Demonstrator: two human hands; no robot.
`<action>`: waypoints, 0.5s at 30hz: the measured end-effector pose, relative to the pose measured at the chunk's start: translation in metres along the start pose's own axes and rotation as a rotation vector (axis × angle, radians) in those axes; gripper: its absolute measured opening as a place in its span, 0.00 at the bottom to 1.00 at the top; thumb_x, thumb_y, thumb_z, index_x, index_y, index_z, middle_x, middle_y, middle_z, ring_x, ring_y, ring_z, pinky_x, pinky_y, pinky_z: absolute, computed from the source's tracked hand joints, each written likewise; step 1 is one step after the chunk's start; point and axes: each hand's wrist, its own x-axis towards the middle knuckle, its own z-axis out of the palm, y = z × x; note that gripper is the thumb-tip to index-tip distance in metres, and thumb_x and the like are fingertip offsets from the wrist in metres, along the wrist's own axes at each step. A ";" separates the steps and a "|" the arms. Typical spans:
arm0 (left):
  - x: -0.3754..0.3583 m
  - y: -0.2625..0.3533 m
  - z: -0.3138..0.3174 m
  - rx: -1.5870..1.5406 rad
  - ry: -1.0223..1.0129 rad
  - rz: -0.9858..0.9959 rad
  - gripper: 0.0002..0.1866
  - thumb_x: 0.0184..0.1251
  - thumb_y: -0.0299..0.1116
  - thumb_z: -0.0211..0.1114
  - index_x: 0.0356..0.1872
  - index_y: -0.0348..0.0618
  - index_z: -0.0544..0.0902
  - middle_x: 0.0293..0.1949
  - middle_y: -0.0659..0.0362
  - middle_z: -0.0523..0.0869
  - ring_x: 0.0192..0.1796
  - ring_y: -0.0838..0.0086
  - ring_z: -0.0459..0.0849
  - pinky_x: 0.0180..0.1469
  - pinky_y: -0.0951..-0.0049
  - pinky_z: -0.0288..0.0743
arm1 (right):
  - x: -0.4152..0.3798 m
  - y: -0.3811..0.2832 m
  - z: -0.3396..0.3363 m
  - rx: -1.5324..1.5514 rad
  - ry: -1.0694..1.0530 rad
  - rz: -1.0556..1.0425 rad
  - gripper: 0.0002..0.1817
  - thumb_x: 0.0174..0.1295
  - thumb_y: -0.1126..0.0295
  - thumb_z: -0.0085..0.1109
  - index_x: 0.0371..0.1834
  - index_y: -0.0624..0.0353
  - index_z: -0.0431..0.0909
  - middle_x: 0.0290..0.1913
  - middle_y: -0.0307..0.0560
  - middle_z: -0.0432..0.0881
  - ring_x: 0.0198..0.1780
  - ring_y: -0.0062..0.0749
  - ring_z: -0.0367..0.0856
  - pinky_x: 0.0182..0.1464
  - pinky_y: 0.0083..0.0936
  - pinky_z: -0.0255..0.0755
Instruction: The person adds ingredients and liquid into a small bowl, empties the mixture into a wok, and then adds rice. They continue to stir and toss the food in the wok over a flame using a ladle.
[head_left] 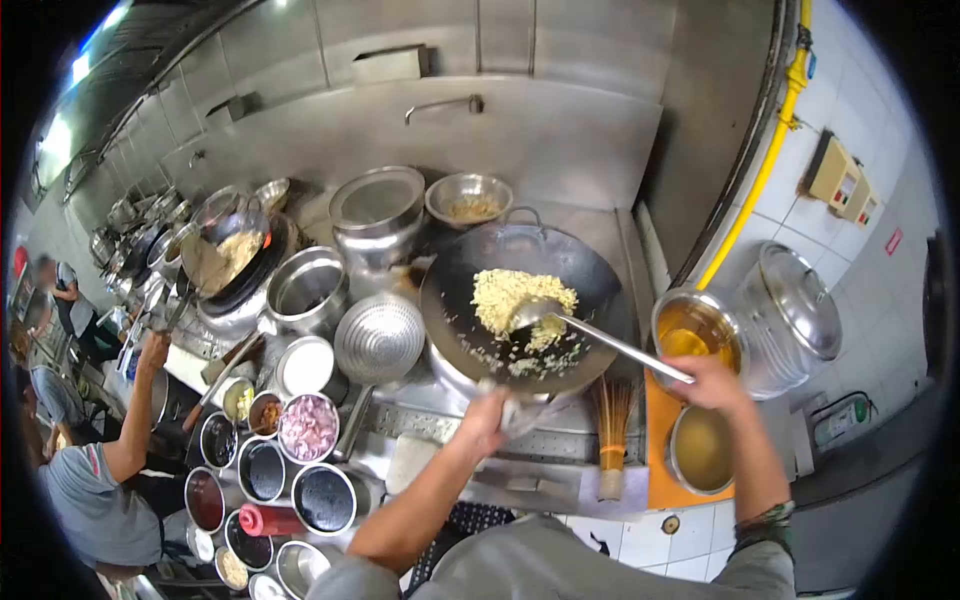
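A large dark wok (pixel 590 275) sits on the range in front of me, with a heap of pale yellow, egg-like food (pixel 510 295) and white chopped bits in it. My right hand (pixel 705 380) is wrapped round the long handle of a ladle (pixel 625 345); its bowl rests in the food. At the wok's near edge, my left hand (pixel 482 425) is closed on a whitish cloth (pixel 520 412) pressed against the rim. The hand's motion blurs it, so the wok's near handle is hidden.
Left of the wok are a perforated strainer (pixel 380 338), a steel pot (pixel 308 288) and several seasoning containers, one with chopped onion (pixel 308 427). A bamboo brush (pixel 612 435) lies right, near a pot of yellow liquid (pixel 702 450). A co-worker (pixel 95 490) works at another wok (pixel 235 255).
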 end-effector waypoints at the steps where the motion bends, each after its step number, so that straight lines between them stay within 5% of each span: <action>1: 0.008 -0.014 -0.010 -0.001 -0.026 0.078 0.06 0.63 0.28 0.50 0.39 0.41 0.72 0.32 0.54 0.80 0.36 0.59 0.83 0.42 0.54 0.80 | 0.000 -0.011 0.017 0.003 0.110 0.039 0.26 0.55 0.71 0.61 0.60 0.44 0.72 0.43 0.52 0.82 0.39 0.39 0.83 0.44 0.28 0.74; 2: -0.008 -0.028 -0.003 0.019 0.074 0.237 0.09 0.63 0.27 0.51 0.43 0.39 0.72 0.35 0.53 0.81 0.37 0.59 0.83 0.45 0.55 0.79 | -0.006 -0.028 0.017 -0.043 0.066 0.162 0.26 0.55 0.71 0.60 0.60 0.43 0.72 0.44 0.55 0.81 0.40 0.40 0.83 0.45 0.29 0.74; 3: -0.036 -0.033 0.010 0.035 0.176 0.404 0.12 0.62 0.27 0.51 0.46 0.38 0.72 0.39 0.52 0.82 0.38 0.59 0.83 0.48 0.56 0.79 | -0.015 -0.022 0.024 -0.019 0.146 0.025 0.24 0.56 0.71 0.59 0.59 0.45 0.73 0.42 0.52 0.82 0.37 0.36 0.83 0.44 0.29 0.74; 5: -0.064 -0.021 0.024 -0.062 0.118 0.437 0.15 0.62 0.27 0.51 0.49 0.35 0.71 0.45 0.49 0.81 0.41 0.60 0.83 0.53 0.59 0.76 | -0.028 -0.006 0.044 0.152 0.208 -0.088 0.24 0.60 0.72 0.55 0.62 0.48 0.70 0.32 0.46 0.81 0.25 0.29 0.78 0.33 0.28 0.75; 6: -0.070 -0.002 0.022 -0.095 0.073 0.238 0.16 0.62 0.27 0.49 0.51 0.34 0.70 0.47 0.48 0.80 0.45 0.59 0.82 0.52 0.58 0.76 | -0.041 -0.021 0.045 0.158 0.152 -0.075 0.24 0.60 0.72 0.55 0.62 0.48 0.70 0.32 0.46 0.81 0.25 0.29 0.78 0.33 0.28 0.75; 7: -0.070 0.014 0.024 -0.123 -0.002 0.065 0.18 0.62 0.28 0.48 0.52 0.32 0.70 0.48 0.46 0.79 0.48 0.58 0.81 0.51 0.56 0.77 | -0.044 -0.048 0.035 0.447 0.058 0.172 0.24 0.62 0.72 0.53 0.64 0.50 0.67 0.30 0.43 0.78 0.23 0.25 0.74 0.28 0.24 0.73; 8: -0.071 0.023 0.034 -0.161 0.019 0.096 0.14 0.61 0.27 0.48 0.46 0.32 0.72 0.44 0.47 0.81 0.42 0.58 0.82 0.48 0.57 0.79 | -0.039 -0.066 0.022 0.727 -0.010 0.408 0.24 0.64 0.73 0.50 0.65 0.51 0.64 0.28 0.39 0.75 0.20 0.21 0.70 0.22 0.20 0.71; 13: -0.088 0.010 0.053 -0.076 0.057 0.188 0.19 0.57 0.23 0.52 0.52 0.35 0.67 0.43 0.53 0.77 0.42 0.66 0.80 0.45 0.67 0.77 | -0.034 -0.086 -0.001 0.767 0.050 0.376 0.24 0.68 0.71 0.45 0.67 0.54 0.56 0.24 0.37 0.68 0.18 0.19 0.66 0.16 0.20 0.66; 15: -0.081 -0.009 0.041 0.320 0.081 0.551 0.25 0.55 0.21 0.54 0.57 0.36 0.62 0.45 0.53 0.76 0.44 0.69 0.77 0.47 0.71 0.74 | -0.034 -0.095 -0.003 0.598 0.029 0.427 0.22 0.68 0.70 0.45 0.64 0.56 0.57 0.24 0.37 0.68 0.17 0.19 0.66 0.16 0.20 0.66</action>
